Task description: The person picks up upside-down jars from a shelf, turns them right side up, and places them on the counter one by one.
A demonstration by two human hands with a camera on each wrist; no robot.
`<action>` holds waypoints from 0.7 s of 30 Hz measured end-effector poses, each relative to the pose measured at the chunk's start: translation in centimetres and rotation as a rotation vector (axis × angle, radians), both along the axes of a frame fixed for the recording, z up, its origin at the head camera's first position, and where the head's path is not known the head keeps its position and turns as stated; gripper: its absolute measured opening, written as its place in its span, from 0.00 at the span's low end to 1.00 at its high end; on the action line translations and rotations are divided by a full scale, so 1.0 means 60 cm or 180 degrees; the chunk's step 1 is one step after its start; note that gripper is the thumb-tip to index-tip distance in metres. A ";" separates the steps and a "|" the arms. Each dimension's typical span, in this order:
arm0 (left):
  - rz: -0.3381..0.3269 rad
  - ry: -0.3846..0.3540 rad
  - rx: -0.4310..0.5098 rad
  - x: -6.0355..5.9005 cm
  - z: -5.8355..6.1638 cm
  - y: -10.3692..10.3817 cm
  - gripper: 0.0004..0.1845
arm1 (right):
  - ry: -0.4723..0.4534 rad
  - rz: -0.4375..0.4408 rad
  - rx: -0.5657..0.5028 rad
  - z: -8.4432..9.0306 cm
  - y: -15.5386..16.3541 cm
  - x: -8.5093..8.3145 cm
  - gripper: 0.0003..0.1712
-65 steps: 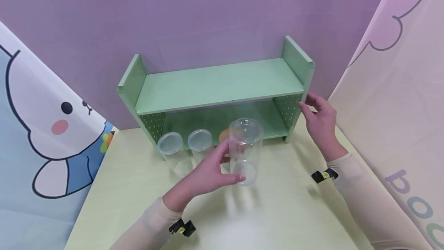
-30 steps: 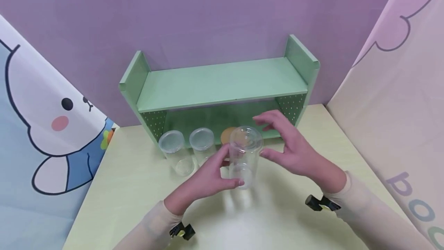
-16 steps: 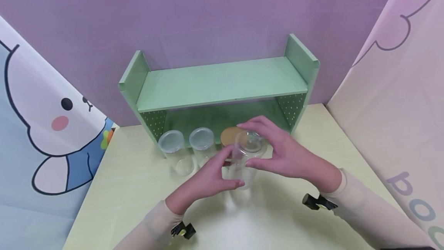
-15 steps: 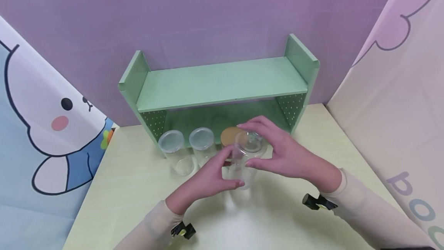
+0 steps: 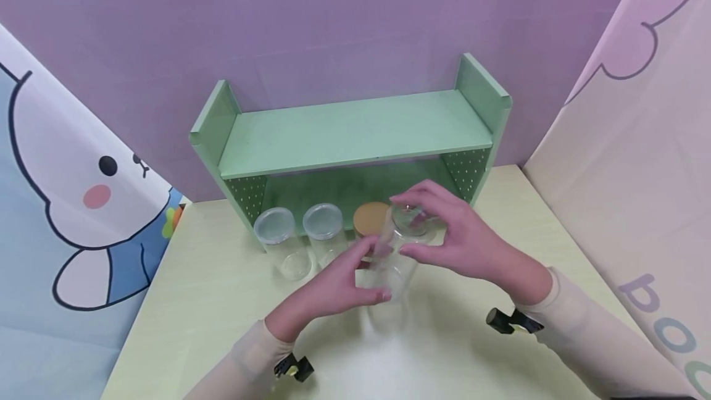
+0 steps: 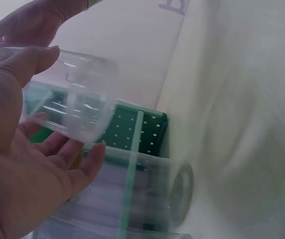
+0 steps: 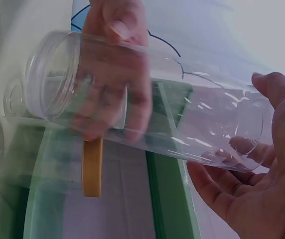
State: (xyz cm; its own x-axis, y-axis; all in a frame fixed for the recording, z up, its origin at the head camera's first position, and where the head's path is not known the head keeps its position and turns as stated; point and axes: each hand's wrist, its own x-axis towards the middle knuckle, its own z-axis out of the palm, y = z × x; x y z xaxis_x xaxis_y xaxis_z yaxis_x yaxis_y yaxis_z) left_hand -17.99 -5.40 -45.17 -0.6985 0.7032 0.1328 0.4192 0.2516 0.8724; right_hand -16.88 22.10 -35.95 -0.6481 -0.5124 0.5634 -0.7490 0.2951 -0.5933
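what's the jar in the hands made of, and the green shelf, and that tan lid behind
The jar looks like clear glossy plastic, possibly glass: fingers show through its wall, with bright highlights. The green shelf seems matt painted wood or board, with dotted perforated side panels that may be metal. The tan lid looks like matt wood or bamboo, though I can't be sure.

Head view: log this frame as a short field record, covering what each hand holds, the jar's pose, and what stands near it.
left hand: grips the lower body of the clear jar
right hand: holds the jar's upper end
jar pose: tilted, lifted off the table
nearby: two clear lidded jars and a tan-lidded jar at the green shelf
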 end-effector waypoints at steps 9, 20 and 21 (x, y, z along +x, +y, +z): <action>0.0041 -0.0182 -0.0109 -0.003 -0.016 -0.006 0.46 | 0.0023 -0.0112 -0.0276 0.005 0.015 -0.008 0.39; 0.0136 -0.0302 0.0039 -0.001 -0.019 -0.007 0.46 | -0.0132 0.0079 -0.0375 0.000 0.033 -0.021 0.38; 0.0143 -0.0330 0.0057 0.000 -0.017 -0.008 0.46 | -0.0174 0.0117 -0.0389 -0.002 0.039 -0.023 0.39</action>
State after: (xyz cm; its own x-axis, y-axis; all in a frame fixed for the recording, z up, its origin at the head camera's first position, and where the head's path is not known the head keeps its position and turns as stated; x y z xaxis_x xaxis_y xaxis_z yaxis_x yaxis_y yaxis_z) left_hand -17.98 -5.87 -46.18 -0.7399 0.6690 0.0704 0.3150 0.2522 0.9150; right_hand -18.29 24.42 -36.09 -0.6617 -0.4660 0.5874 -0.7234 0.1910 -0.6635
